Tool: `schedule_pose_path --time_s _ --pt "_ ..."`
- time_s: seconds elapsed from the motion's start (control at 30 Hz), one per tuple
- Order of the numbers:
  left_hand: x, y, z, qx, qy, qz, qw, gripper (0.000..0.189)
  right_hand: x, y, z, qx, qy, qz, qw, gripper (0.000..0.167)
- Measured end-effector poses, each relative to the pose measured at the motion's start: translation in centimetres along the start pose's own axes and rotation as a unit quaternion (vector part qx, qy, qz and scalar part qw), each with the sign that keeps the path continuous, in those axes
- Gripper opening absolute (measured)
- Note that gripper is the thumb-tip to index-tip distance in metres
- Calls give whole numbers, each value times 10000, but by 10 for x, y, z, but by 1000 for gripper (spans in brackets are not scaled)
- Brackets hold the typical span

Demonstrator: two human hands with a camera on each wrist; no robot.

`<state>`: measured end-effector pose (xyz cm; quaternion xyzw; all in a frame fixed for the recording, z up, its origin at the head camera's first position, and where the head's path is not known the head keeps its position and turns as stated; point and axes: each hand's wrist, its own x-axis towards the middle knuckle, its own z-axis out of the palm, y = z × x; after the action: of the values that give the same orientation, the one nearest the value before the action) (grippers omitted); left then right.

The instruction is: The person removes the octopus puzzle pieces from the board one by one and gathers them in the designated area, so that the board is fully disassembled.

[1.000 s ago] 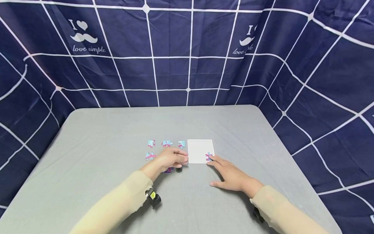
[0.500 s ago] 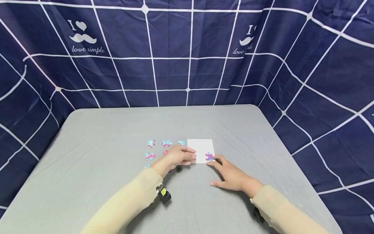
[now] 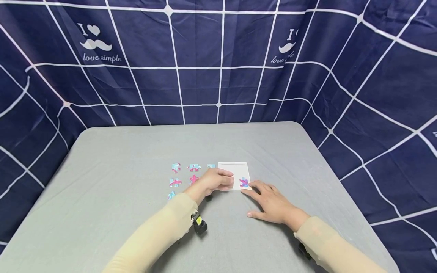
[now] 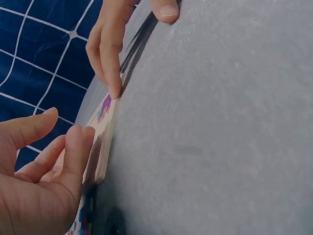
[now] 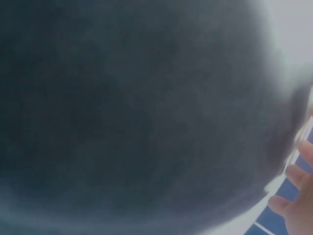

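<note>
A white square tray (image 3: 234,167) lies flat on the grey table. One purple and blue jigsaw puzzle piece (image 3: 244,182) sits in its near right corner. My left hand (image 3: 216,179) is over the tray's left part, palm inward; in the left wrist view its fingers (image 4: 73,152) are loosely bent, thumb apart, and no piece shows between them. What lies beneath that hand is hidden. At the tray's near right corner, my right hand (image 3: 271,201) touches the edge with its fingertips, the thumb spread away. The right wrist view is mostly dark, with some fingers at its right edge.
Several loose puzzle pieces lie left of the tray, among them a blue one (image 3: 176,167), a blue and pink one (image 3: 194,167) and a pink one (image 3: 194,179). A small dark round object (image 3: 209,197) shows below my left hand. A blue checked curtain (image 3: 201,87) surrounds the table.
My left hand has moved right, from beside the tray to over its left part. My right fingertips have slid slightly off the purple piece to the tray's edge.
</note>
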<state>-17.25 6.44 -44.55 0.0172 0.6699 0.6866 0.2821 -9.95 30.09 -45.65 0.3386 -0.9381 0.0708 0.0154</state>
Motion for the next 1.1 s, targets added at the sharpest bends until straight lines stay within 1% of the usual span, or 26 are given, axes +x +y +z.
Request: schedule_pose_path --time_s 0.13,0.3,0.57,0.73,0.83,1.0,1.1 --pt "3 1 3 -1 9 -19 10000 34 -2 1 3 -117 -32 -35 9999 71" --pt "5 4 7 -56 -5 -58 10000 35 -4 2 6 -65 21 -47 10000 70" --pt "9 5 11 -354 -40 -221 9991 34 -5 2 8 -52 120 -86 9999 69" --pt "12 5 13 -436 -52 -326 9985 33 -5 2 8 -57 219 -139 9996 69" --pt "14 5 15 -406 -35 -361 9985 32 -6 1 8 -30 216 -118 9997 69" --pt "15 3 16 -350 2 -405 9986 31 -5 1 8 13 23 27 10000 70" --pt "15 2 17 -359 43 -382 9986 31 -5 1 8 29 36 36 10000 70"
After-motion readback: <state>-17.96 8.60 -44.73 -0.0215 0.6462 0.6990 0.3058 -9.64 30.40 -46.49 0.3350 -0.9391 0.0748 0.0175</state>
